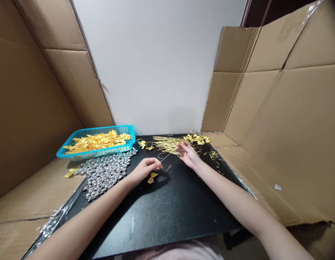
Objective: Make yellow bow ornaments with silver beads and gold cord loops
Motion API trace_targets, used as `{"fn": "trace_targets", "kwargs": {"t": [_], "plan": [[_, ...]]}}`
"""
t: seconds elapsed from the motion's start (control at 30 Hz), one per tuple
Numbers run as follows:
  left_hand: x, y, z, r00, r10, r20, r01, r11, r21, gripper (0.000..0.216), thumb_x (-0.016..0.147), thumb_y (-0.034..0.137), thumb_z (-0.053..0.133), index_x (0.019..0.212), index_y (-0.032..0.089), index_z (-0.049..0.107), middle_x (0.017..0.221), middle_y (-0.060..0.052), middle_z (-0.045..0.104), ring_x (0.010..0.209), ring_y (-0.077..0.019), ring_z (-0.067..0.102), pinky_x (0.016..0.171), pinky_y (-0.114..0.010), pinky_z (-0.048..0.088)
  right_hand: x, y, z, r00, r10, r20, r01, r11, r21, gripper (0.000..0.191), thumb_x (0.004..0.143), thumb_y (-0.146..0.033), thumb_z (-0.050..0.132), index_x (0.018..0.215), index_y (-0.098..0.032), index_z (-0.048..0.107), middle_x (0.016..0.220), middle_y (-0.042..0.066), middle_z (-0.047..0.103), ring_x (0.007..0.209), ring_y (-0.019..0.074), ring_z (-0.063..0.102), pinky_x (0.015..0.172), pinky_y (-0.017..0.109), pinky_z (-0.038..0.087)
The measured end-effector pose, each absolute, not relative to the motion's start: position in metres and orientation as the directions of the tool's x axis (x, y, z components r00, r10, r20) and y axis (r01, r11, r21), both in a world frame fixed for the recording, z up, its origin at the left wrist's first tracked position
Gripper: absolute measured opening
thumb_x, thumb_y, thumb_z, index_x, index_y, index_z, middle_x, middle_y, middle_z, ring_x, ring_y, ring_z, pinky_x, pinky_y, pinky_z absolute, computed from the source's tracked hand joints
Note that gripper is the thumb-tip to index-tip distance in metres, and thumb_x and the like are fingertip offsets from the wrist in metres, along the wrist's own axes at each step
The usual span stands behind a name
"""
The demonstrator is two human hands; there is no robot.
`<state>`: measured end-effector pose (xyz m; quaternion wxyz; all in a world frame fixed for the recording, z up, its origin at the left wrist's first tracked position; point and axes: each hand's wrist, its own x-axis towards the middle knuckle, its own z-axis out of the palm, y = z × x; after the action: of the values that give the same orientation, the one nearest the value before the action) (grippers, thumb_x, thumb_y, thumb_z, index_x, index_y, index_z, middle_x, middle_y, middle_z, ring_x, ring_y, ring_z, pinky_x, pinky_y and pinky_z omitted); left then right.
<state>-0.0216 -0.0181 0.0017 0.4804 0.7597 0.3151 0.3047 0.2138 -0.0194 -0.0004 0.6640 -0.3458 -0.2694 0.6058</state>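
Note:
My left hand [147, 169] is closed in a pinch on a thin gold wire [166, 169], its loose, bent ends sticking out past the fingertips. Just below that hand a yellow ribbon bow [152, 177] lies on the black table. My right hand [188, 154] is raised at the near side of a pile of straight gold wires [167, 143]. Its fingers are bent but apart, and I see nothing gripped in them. One thin strand runs from the left fingertips up toward the right hand; where it ends is hard to make out.
A turquoise basket [121, 148] of yellow bows stands at the back left. Many silver beads [104, 175] spread before it. Finished-looking bow pieces [196, 138] and a tangle of gold wire [213, 155] lie at the right. Cardboard walls [286, 108] flank the black table [167, 213].

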Motion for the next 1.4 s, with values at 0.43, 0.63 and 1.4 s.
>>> {"fn": "trace_targets", "kwargs": {"t": [0.43, 0.63, 1.4], "plan": [[-0.032, -0.013, 0.009, 0.695, 0.713, 0.095, 0.2, -0.318, 0.927, 0.025, 0.092, 0.036, 0.058, 0.082, 0.013, 0.063, 0.081, -0.001, 0.067, 0.075, -0.0161, 0.065, 0.074, -0.036, 0.053, 0.285, 0.011, -0.006, 0.367, 0.928, -0.071, -0.637, 0.195, -0.746, 0.027, 0.094, -0.029, 0.057, 0.117, -0.016, 0.058, 0.115, 0.008, 0.062, 0.093, 0.0193, 0.064, 0.078, 0.038, 0.056], [-0.041, -0.011, 0.023, 0.748, 0.661, 0.06, 0.214, -0.326, 0.921, 0.026, 0.091, 0.035, 0.059, 0.076, 0.014, 0.062, 0.072, 0.001, 0.064, 0.067, -0.0141, 0.062, 0.07, -0.033, 0.052, 0.314, 0.014, -0.002, 0.478, 0.878, -0.028, -0.614, 0.312, -0.725, 0.028, 0.094, -0.03, 0.057, 0.118, -0.017, 0.057, 0.118, 0.008, 0.061, 0.097, 0.0202, 0.063, 0.081, 0.039, 0.055], [-0.056, -0.008, 0.037, 0.678, 0.68, -0.279, 0.638, -0.355, 0.683, 0.042, 0.069, 0.058, 0.068, 0.065, 0.016, 0.067, 0.059, -0.001, 0.067, 0.053, -0.0157, 0.061, 0.051, -0.024, 0.04, 0.338, 0.011, -0.003, 0.539, 0.841, -0.049, -0.615, 0.353, -0.705, 0.028, 0.094, -0.029, 0.057, 0.119, -0.016, 0.057, 0.119, 0.009, 0.06, 0.098, 0.0206, 0.063, 0.082, 0.04, 0.055]]}}
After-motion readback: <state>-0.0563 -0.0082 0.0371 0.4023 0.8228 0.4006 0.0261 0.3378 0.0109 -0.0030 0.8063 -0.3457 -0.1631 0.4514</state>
